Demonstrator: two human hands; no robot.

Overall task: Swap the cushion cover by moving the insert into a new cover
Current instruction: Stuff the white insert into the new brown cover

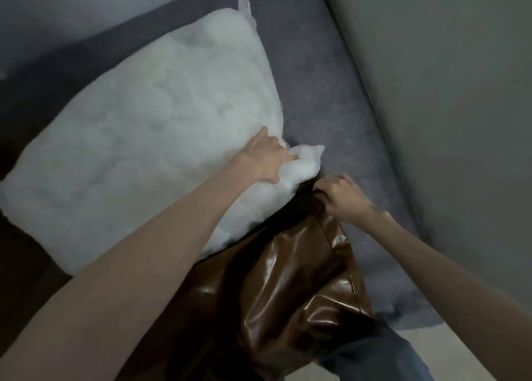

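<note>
A large white cushion insert (149, 138) lies across the grey sofa seat, filling the left and centre of the view. My left hand (267, 158) grips its near right corner, bunching the white fabric. A glossy brown leather-look cover (288, 282) lies crumpled below it, over my lap. My right hand (339, 196) pinches the cover's upper edge by its dark opening, right beside the insert's corner. The insert's corner sits just at the mouth of the cover; how far inside it reaches is hidden.
The grey sofa seat (331, 98) runs diagonally under everything. A lighter grey sofa panel (446, 92) rises on the right. My jeans-clad leg (383, 354) shows at the bottom, with pale floor (460, 349) beside it.
</note>
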